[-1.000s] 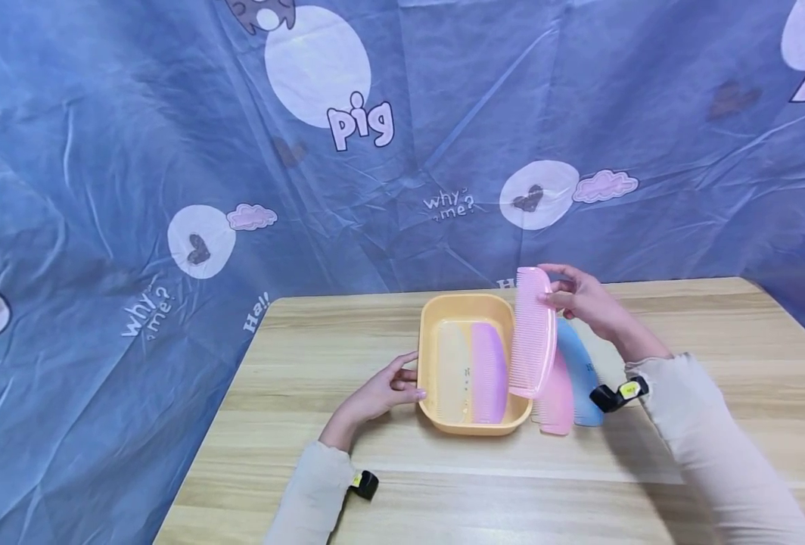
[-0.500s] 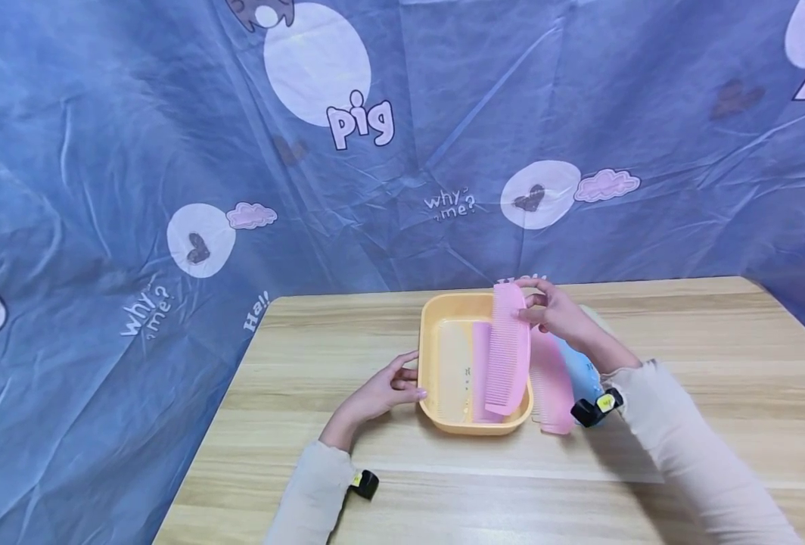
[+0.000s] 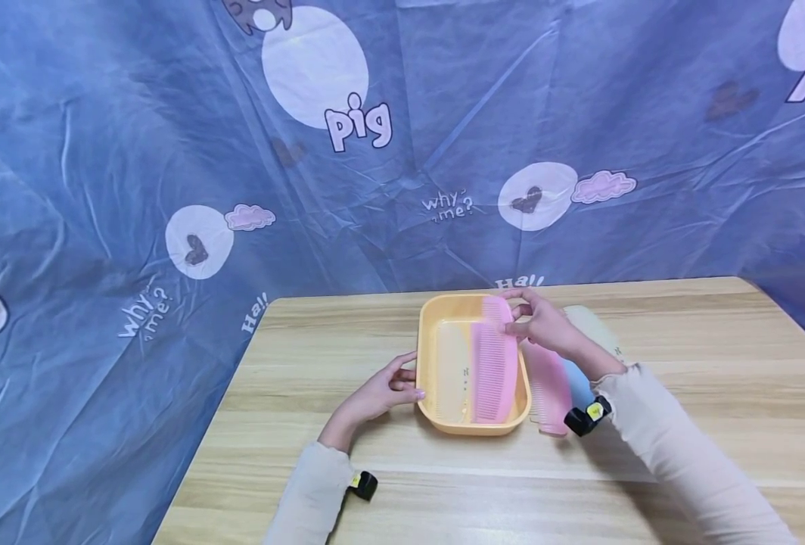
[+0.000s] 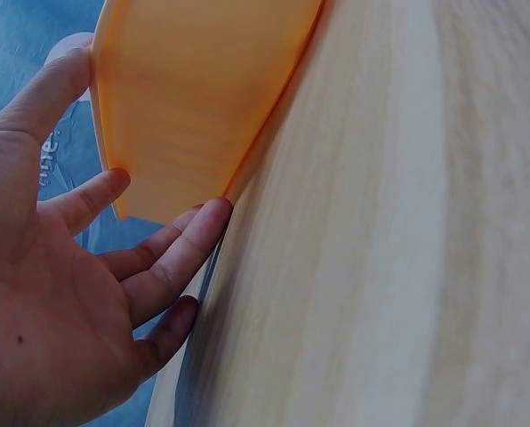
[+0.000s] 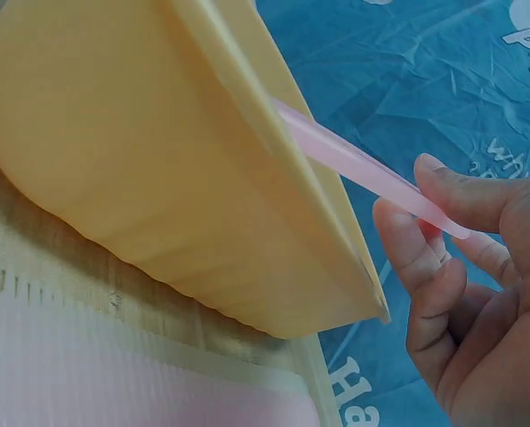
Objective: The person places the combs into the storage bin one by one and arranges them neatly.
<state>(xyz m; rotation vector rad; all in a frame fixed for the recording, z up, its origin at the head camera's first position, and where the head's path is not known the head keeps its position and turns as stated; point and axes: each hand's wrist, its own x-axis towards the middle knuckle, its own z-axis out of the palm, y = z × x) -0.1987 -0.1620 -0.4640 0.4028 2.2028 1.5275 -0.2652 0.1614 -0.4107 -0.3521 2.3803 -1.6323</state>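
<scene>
My right hand (image 3: 543,325) pinches the upper end of a pink comb (image 3: 505,371) between thumb and fingers. The comb slants down into a yellow plastic tray (image 3: 470,429), its lower end over a purple comb (image 3: 477,344). A cream comb (image 3: 452,371) lies flat at the tray's left. In the right wrist view, the pinched end of the pink comb (image 5: 363,169) projects past the tray's rim. My left hand (image 3: 382,390) touches the tray's left side. Its fairly straight fingers (image 4: 180,253) rest against the outer wall in the left wrist view.
Right of the tray, another pink comb (image 3: 551,390) lies on the wooden table (image 3: 457,492), beside a blue comb (image 3: 577,384) and a pale green comb (image 3: 593,327), both partly hidden by the right arm. A blue printed cloth (image 3: 402,151) hangs behind the table.
My right hand has brought the pink comb leftward and down from above the tray's right rim into the tray. My left hand stays on the tray's side.
</scene>
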